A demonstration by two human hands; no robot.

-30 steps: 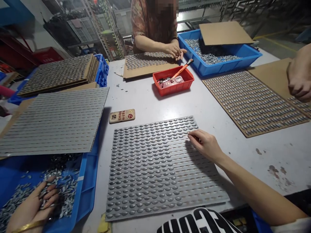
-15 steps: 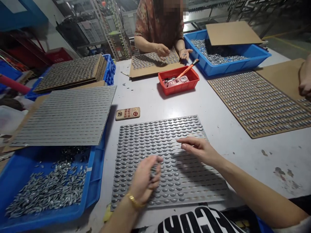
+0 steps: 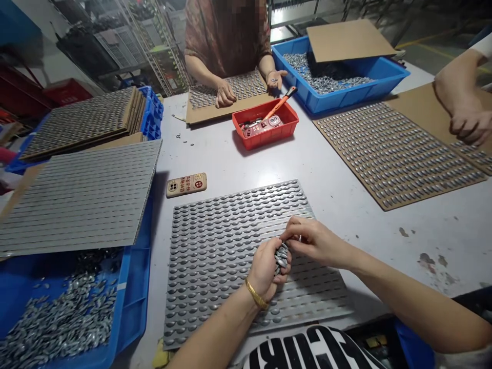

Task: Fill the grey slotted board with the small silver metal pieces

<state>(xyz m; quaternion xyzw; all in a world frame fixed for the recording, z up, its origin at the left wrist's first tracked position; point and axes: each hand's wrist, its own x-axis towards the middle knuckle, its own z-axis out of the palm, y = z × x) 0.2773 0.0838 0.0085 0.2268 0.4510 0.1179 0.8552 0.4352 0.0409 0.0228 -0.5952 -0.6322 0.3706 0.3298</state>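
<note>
Grey metal pieces (image 3: 282,258), small and oval: where are they held?

Between both hands. A loose clump is clutched over the lower right part of a grey studded sheet (image 3: 307,316), whose rows are filled with similar pieces. Whether the hands touch the sheet cannot be told.

State of the hands?

The left hand (image 3: 265,271), a gold bangle (image 3: 256,293) on its wrist, is closed around the clump. The right hand (image 3: 317,242) is curled against the clump from the other side, with its fingers pressed to the pieces. Neither hand is released.

Nearby?

A blue plastic crate (image 3: 123,302) is placed at lower left, a heap of loose pieces (image 3: 61,318) inside it, and a stacked grey sheet (image 3: 80,197) is laid partly over it. A phone in a printed case (image 3: 186,184) is left on the table beyond the sheet.

Others?

A red tray (image 3: 265,138) holding an orange-handled tool (image 3: 280,102) is placed further off. Across the table, a co-worker's hand (image 3: 225,95) is rested on a filled sheet, and the other hand (image 3: 275,79) is held palm up. A second co-worker's hand (image 3: 471,125) is seen at the right edge, over a cardboard-backed sheet (image 3: 395,154).
</note>
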